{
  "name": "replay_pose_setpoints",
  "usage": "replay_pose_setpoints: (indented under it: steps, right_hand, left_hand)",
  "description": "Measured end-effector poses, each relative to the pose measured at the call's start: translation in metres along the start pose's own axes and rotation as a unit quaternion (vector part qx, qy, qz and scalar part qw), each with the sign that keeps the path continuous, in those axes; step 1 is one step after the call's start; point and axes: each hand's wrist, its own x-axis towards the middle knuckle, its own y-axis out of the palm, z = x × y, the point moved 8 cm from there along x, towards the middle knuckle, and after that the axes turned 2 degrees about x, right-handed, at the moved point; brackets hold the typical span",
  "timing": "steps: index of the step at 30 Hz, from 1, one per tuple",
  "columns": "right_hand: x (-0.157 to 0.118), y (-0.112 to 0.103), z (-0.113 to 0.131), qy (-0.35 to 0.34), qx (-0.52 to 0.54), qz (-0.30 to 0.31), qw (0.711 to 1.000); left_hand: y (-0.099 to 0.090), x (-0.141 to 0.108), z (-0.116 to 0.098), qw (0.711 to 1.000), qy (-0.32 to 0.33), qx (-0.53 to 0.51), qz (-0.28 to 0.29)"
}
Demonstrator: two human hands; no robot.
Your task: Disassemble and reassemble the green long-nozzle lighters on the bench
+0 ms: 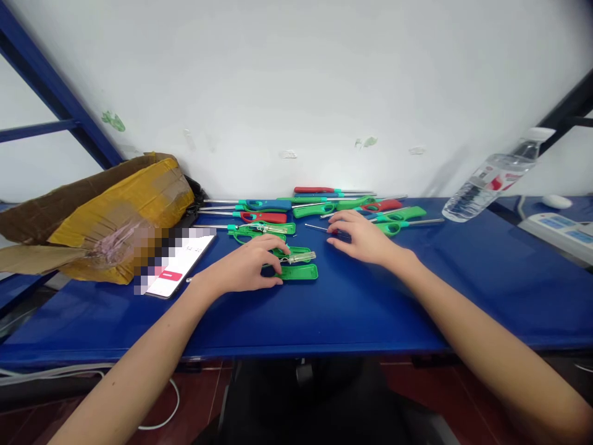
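My left hand (252,262) is curled over an opened green gas lighter, thumb and fingers at the left end of a loose green casing half (299,272). Just behind it, the other green half (303,252) holds a clear fuel tank (302,257); my fingers hide its left part. To the right, my right hand (356,236) rests low over the table, its bent fingers around the handle end of a thin screwdriver (315,227). Its metal shaft points left, and the handle is mostly covered. A second opened green lighter (278,228) lies behind my left hand.
Several long-necked lighters in red, blue and green, including a red one (264,217), lie toward the wall. A taped cardboard box (125,216) and a phone (178,266) are at left. A water bottle (491,179) and a power strip (563,232) stand at right.
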Motion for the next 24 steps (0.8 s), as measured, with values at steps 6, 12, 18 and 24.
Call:
replay_pose_setpoints:
  steps: [6,12,18,24]
  right_hand:
    - [0.002,0.002,0.028,-0.032,0.088,-0.033,0.995]
    - [0.001,0.016,0.049,-0.059,0.183,0.009,0.981]
    - [0.002,0.019,0.044,-0.043,0.217,0.003,0.975]
    - [0.002,0.024,0.038,-0.021,0.237,0.015,0.971]
  left_hand:
    - [-0.004,0.003,0.004,0.998,-0.026,-0.041,-0.03]
    - [-0.002,0.005,0.016,0.993,-0.066,-0.068,-0.074]
    - [0.0,0.007,0.019,0.989,-0.09,-0.091,-0.074]
    - [-0.011,0.005,0.025,0.984,-0.104,-0.111,-0.092]
